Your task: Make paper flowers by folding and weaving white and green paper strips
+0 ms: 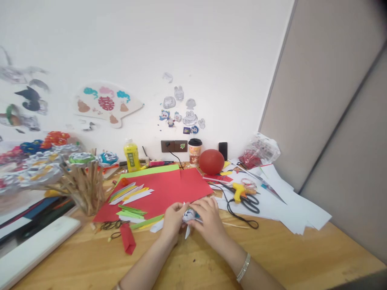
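Between my two hands is a small white paper flower (189, 215) with dark and green-blue touches, held just above the wooden table. My left hand (173, 220) grips its left side, fingers closed around it. On the other side, my right hand (208, 219) pinches it with curved fingers. A white paper strip end (188, 231) points down below the flower. Folded green strips (132, 210) and white and yellow strips (137, 195) lie to the left on red paper (163, 186). The undersides of both hands' fingertips are hidden.
A yellow glue gun (238, 192) and black-handled scissors (250, 203) lie right, on white paper sheets (302, 209). Behind stand a red balloon (211, 162), a paper cup (195, 154) and a yellow bottle (132, 156). Stick-stemmed paper flowers (87, 189) fill the left.
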Demonstrator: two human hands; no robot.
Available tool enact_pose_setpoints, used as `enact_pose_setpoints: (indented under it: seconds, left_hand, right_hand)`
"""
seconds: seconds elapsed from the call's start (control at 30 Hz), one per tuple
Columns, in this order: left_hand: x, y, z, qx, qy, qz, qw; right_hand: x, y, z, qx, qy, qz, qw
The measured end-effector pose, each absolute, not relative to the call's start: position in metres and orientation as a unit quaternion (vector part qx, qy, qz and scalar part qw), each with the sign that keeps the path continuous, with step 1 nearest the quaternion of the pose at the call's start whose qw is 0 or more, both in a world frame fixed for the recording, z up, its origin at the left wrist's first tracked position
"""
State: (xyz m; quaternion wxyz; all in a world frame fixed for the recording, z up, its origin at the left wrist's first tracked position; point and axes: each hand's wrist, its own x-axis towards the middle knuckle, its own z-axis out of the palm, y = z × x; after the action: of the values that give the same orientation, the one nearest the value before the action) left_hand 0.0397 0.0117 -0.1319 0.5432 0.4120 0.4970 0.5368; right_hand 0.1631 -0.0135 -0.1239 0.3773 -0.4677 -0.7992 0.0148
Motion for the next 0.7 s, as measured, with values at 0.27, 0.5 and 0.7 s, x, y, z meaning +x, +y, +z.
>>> enact_pose_setpoints:
  seconds: [0.27,0.5,0.7]
  left_hand:
    - [0.037,0.016,-0.135,0.418,0.514,0.515,0.544]
    - [0.037,0.015,-0.129,0.426,0.528,0.511,0.529]
    - [0.038,0.016,-0.129,0.423,0.522,0.522,0.526]
  right_hand:
    - [0.173,-0.006,-0.121,-0.408,-0.811,0.159,0.389]
    - [0.164,-0.012,-0.127,-0.446,-0.781,0.122,0.420]
    - [0.162,-0.011,-0.133,-0.454,-0.772,0.084,0.437]
